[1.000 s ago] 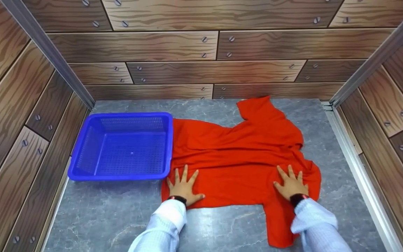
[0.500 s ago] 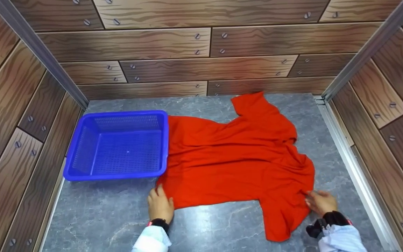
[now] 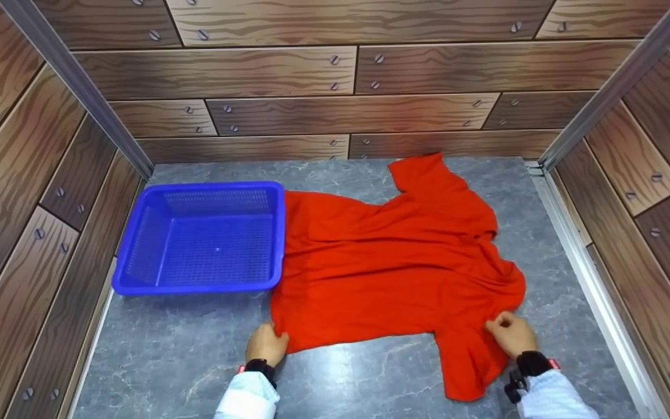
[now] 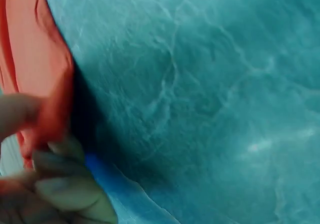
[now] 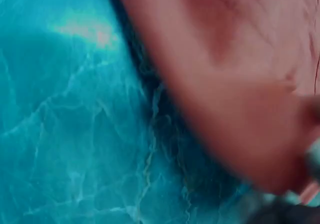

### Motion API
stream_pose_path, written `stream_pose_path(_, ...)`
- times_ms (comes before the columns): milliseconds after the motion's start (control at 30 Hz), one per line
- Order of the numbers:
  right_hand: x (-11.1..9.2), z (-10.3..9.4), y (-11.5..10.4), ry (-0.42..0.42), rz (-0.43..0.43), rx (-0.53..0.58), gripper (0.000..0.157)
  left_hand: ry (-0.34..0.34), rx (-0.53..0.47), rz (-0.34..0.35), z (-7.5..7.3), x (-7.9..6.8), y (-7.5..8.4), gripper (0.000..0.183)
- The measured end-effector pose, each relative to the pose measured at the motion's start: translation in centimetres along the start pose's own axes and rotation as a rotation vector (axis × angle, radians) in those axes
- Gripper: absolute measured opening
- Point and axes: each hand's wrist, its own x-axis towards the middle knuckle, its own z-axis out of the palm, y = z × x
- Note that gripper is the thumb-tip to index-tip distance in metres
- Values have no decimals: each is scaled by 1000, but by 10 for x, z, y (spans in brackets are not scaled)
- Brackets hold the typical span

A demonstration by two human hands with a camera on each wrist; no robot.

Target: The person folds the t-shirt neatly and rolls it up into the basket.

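A red short-sleeved T-shirt point(image 3: 370, 291) lies spread sideways, its hem to the left and its neck to the right. My left hand point(image 3: 267, 344) pinches the near corner of the hem; in the left wrist view the thumb and curled fingers point(image 4: 70, 189) hold a fold of the shirt point(image 4: 55, 109). At the near shoulder, above the sleeve, my right hand point(image 3: 512, 334) pinches the cloth with thumb and fingertips. The right wrist view is blurred, with the shirt point(image 5: 240, 114) sloping up off the floor and most of the hand out of frame.
A blue plastic basket point(image 3: 198, 289) with mesh walls stands left of the shirt, its right rim overlapping the hem in the head view. Wood-patterned walls point(image 3: 282, 116) enclose the grey marbled surface point(image 3: 166, 349) at the back and both sides.
Both hands, earlier spread flat on the shirt, have drawn back to its near edge and now pinch hem corner and shoulder. The right hand has moved slightly left onto the cloth.
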Motion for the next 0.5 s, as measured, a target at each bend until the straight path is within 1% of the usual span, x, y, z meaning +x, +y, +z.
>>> stream_pose_path(33,-1,-1,0,25,-5,27,23,-18,-7,13,-1,-1,0,29)
stream_pose_path(100,-3,-5,1,53,19,80,23,-41,-38,35,-2,-2,-1,35)
stream_pose_path(167,-5,-10,5,32,74,116,27,-44,-74,52,-2,-2,-2,43)
stream_pose_path(200,-7,-13,8,0,115,135,29,-41,-96,56,-3,-3,-2,46)
stream_pose_path(267,-10,-19,15,-96,193,204,36,-54,-153,48,-3,-4,-2,50)
stream_pose_path(300,-12,-21,19,-145,237,241,39,-71,-183,42,-3,-4,-2,52)
stream_pose_path(367,-16,-24,27,-244,308,322,40,-123,-239,29,-5,-6,-4,46)
stream_pose_path(400,-18,-26,31,-288,335,374,38,-154,-262,26,-5,-7,-5,40)
stream_pose_path(433,-21,-27,34,-324,341,420,33,-190,-286,20,-6,-7,-7,34)
stream_pose_path(500,-26,-29,40,-382,327,502,16,-251,-332,15,-6,-7,-12,22)
